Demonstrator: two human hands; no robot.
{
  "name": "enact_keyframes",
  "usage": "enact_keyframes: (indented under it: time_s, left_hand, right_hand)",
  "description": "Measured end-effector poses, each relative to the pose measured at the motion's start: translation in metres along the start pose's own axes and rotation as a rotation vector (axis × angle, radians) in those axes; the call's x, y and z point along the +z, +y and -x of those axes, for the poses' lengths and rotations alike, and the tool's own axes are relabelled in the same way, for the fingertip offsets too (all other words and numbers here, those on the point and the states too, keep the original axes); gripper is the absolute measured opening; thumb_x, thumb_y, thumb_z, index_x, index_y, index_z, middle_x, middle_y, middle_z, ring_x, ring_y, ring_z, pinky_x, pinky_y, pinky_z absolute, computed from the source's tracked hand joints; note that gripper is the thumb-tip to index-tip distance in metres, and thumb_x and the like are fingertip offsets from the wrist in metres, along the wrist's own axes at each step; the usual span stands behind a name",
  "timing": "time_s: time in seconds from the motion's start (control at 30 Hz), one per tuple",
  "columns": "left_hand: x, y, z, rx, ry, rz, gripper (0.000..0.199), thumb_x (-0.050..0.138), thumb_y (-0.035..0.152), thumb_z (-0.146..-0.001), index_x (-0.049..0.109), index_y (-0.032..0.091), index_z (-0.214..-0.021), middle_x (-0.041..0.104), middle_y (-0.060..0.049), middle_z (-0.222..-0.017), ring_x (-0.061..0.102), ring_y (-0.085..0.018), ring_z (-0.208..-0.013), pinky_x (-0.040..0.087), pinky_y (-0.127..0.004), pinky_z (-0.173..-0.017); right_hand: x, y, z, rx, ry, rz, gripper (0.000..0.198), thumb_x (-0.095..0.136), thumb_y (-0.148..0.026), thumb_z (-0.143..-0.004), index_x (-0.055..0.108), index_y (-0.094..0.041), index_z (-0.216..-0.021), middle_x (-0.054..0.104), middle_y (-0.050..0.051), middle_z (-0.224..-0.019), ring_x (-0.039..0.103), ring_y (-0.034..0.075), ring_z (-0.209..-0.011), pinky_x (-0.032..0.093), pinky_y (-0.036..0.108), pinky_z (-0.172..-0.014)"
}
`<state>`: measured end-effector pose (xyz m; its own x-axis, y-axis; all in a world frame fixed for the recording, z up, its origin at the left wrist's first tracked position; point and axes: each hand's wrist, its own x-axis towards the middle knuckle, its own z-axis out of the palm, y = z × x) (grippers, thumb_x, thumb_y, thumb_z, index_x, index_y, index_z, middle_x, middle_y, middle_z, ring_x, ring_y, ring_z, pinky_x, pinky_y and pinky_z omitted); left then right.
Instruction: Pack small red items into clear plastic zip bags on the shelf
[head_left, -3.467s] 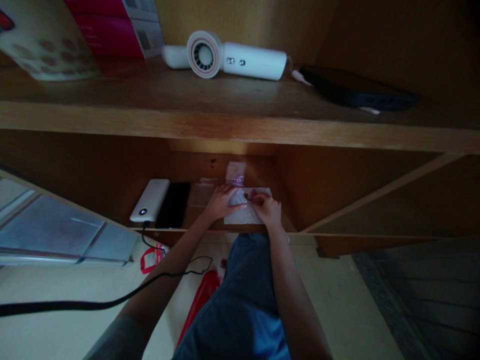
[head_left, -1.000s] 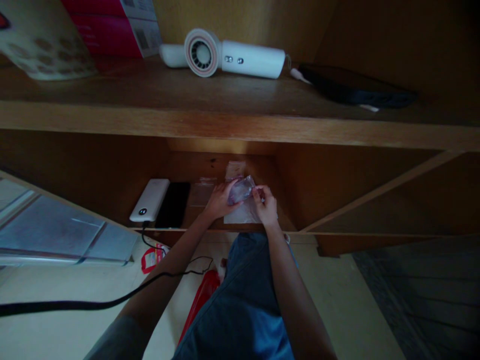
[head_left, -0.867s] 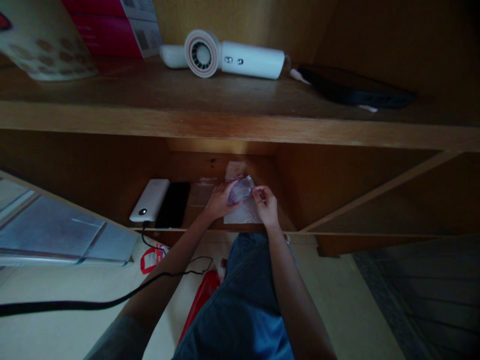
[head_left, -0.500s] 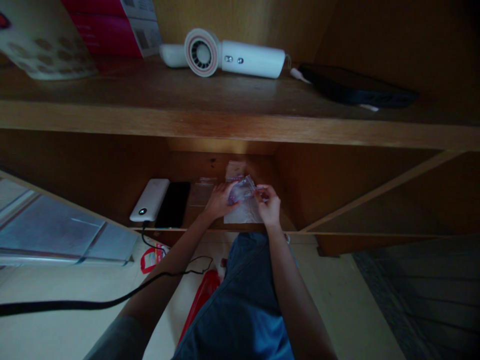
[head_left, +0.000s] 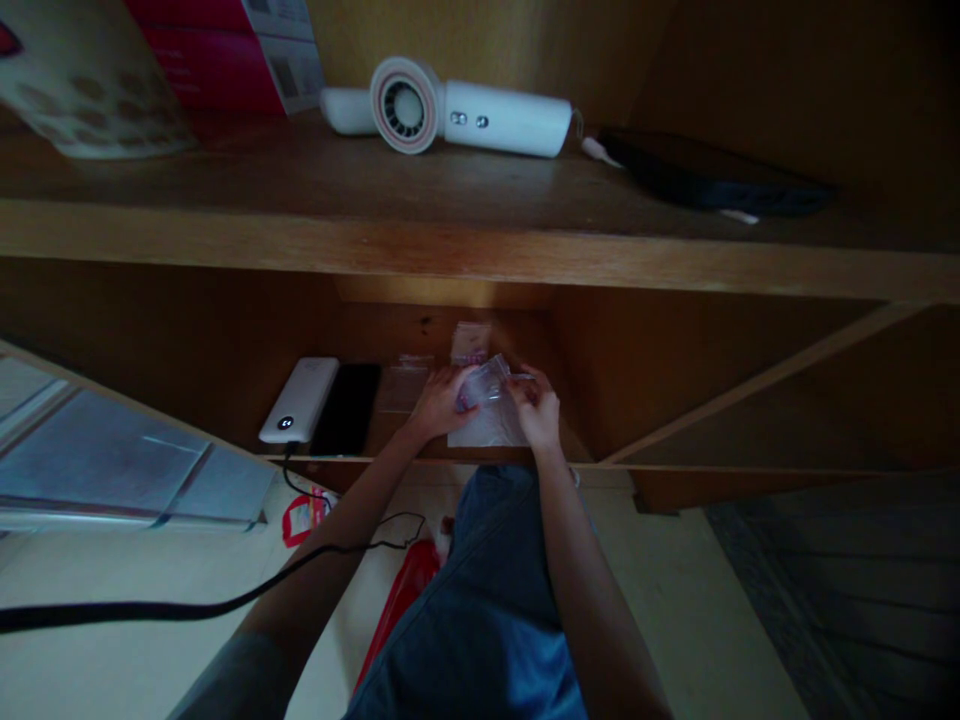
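Bag, clear plastic rectangle (head_left: 486, 381), newly tilted toward 1 o'clock, held by left hand (head_left: 441, 402); mouth seemingly nears right hand (head_left: 537, 405), grip unclear.

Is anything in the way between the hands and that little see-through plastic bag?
No, nothing visible. The left hand holds the small clear plastic bag, and the right hand is close beside it. The flat translucent plastic sheet lies underneath, not between them.

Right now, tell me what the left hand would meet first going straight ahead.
Past the clear bag it holds, the left hand would probably meet the small bag with pinkish bits, though depth is unclear.
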<state>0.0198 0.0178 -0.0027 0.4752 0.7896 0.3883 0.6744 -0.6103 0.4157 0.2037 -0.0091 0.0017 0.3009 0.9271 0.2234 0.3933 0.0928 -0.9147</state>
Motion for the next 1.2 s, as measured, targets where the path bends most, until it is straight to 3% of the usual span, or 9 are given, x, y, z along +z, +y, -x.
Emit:
enact_keyframes:
  time_s: [0.2,0.43,0.6,0.77,1.2]
  left_hand:
    - [-0.002,0.002,0.001,0.01,0.008,0.025,0.062,0.06,0.038,-0.073,0.037,0.021,-0.129,0.054,-0.009,-0.118,0.048,-0.025,-0.11,0.036,-0.041,-0.095]
    - [-0.002,0.002,0.0,-0.001,-0.012,0.025,0.062,0.059,0.039,-0.074,0.037,0.021,-0.129,0.054,-0.009,-0.117,0.049,-0.025,-0.11,0.036,-0.042,-0.095]
    - [-0.001,0.001,0.001,-0.01,-0.006,0.012,0.061,0.059,0.038,-0.075,0.037,0.021,-0.129,0.055,-0.009,-0.117,0.049,-0.025,-0.111,0.036,-0.042,-0.096]
    - [-0.002,0.003,0.001,0.015,-0.012,-0.009,0.059,0.058,0.038,-0.074,0.039,0.019,-0.128,0.055,-0.009,-0.118,0.049,-0.025,-0.11,0.036,-0.041,-0.096]
    - [-0.008,0.01,0.003,0.101,-0.126,-0.027,0.061,0.058,0.035,-0.072,0.04,0.021,-0.129,0.055,-0.01,-0.117,0.048,-0.027,-0.108,0.034,-0.044,-0.094]
  right_hand:
    - [0.001,0.006,-0.002,-0.018,-0.067,0.057,0.026,0.053,-0.041,-0.077,0.066,-0.019,-0.079,0.066,0.005,-0.073,0.059,0.018,-0.067,0.043,0.028,-0.063]
    - [0.0,0.007,-0.003,-0.055,-0.07,0.03,0.022,0.056,-0.037,-0.075,0.066,-0.018,-0.073,0.06,0.002,-0.062,0.052,0.014,-0.056,0.039,0.025,-0.056]
    - [0.003,0.008,-0.005,0.004,-0.074,-0.127,0.021,0.06,-0.038,-0.071,0.066,-0.018,-0.072,0.064,0.003,-0.068,0.057,0.016,-0.064,0.044,0.028,-0.063]
    - [0.004,0.003,-0.005,0.084,-0.077,-0.241,0.025,0.061,-0.038,-0.068,0.067,-0.02,-0.085,0.067,0.003,-0.078,0.06,0.018,-0.073,0.045,0.031,-0.07]
    - [0.002,0.01,-0.004,-0.073,-0.059,-0.119,0.021,0.057,-0.038,-0.074,0.064,-0.018,-0.07,0.064,0.002,-0.069,0.055,0.014,-0.064,0.043,0.027,-0.064]
